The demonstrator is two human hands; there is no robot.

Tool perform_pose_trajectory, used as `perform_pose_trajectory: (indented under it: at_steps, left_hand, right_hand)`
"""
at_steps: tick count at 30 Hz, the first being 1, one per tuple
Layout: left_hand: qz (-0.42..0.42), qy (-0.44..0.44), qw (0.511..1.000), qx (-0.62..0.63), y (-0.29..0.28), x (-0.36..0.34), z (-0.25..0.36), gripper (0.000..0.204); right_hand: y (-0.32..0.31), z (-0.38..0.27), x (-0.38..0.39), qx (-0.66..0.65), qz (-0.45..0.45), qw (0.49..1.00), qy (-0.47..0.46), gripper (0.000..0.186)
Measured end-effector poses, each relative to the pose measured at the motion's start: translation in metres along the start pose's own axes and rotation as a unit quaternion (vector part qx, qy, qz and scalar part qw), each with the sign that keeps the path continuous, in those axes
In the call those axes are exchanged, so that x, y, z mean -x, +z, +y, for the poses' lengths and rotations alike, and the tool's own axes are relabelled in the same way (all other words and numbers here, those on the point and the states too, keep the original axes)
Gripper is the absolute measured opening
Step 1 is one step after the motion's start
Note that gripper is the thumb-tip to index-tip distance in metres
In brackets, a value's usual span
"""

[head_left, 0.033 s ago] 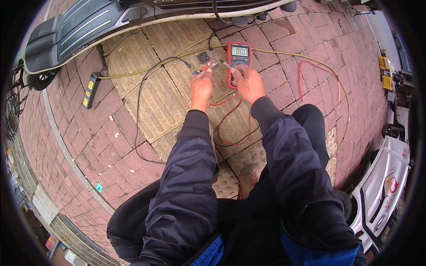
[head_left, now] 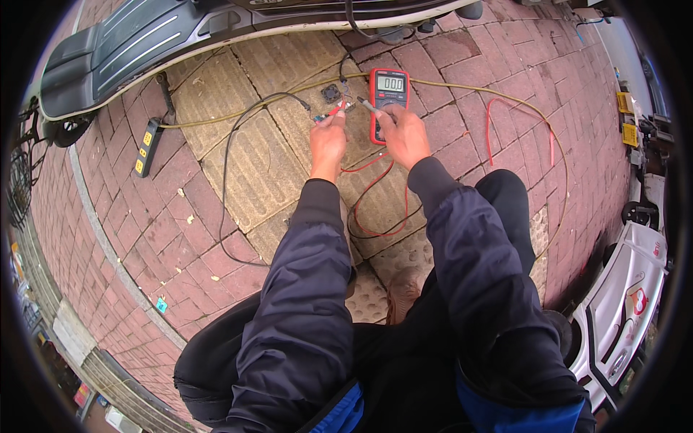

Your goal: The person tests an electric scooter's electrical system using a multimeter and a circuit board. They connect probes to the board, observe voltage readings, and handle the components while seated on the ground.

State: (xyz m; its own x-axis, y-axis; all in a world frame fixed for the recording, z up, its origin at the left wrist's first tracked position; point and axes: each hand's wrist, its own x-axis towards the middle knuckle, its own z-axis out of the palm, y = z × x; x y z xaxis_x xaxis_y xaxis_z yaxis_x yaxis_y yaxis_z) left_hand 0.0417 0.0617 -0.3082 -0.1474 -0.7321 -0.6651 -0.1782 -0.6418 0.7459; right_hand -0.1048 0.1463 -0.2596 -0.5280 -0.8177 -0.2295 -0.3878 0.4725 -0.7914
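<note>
Multimeter (head_left: pixel 390 94), red-rimmed, dark-faced, boxy

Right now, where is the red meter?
In the head view, the red meter is near top centre, partly behind the right hand, right of the small black fan.

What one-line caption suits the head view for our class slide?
Above brick paving, the left hand holds a red probe, the right hand a grey probe, near a red meter.

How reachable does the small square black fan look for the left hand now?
Probably yes: the fan lies just beyond the left hand, nothing tall between them, though the hand pinches a slim red tool.
</note>
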Motion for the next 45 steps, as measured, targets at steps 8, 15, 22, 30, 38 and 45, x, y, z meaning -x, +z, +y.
perform_pose_trajectory:
  at_steps: [8, 15, 22, 30, 38, 45]
  left_hand:
    - [0.002, 0.0, 1.0, -0.002, 0.0, -0.003, -0.003, 0.036]
    - [0.005, -0.003, 1.0, 0.008, 0.001, 0.0, 0.0, 0.036]
    - [-0.007, 0.003, 1.0, -0.02, 0.0, -0.002, -0.001, 0.037]
    - [-0.001, 0.002, 1.0, -0.018, 0.0, -0.006, -0.004, 0.038]
    - [-0.001, -0.012, 1.0, 0.014, 0.001, -0.001, -0.002, 0.036]
    - [-0.01, -0.009, 1.0, -0.01, 0.001, -0.004, -0.002, 0.037]
  right_hand:
    - [0.003, 0.003, -0.004, 0.005, 0.002, 1.0, 0.006, 0.029]
    - [0.005, 0.004, -0.006, 0.0, 0.012, 1.0, 0.008, 0.029]
    - [0.007, 0.01, -0.009, -0.002, 0.014, 1.0, -0.012, 0.028]
    - [0.006, 0.009, -0.008, -0.002, 0.007, 1.0, 0.004, 0.028]
    - [0.005, 0.008, -0.008, 0.001, 0.003, 1.0, 0.002, 0.028]
    - [0.004, 0.009, -0.007, 0.007, 0.001, 1.0, -0.001, 0.028]
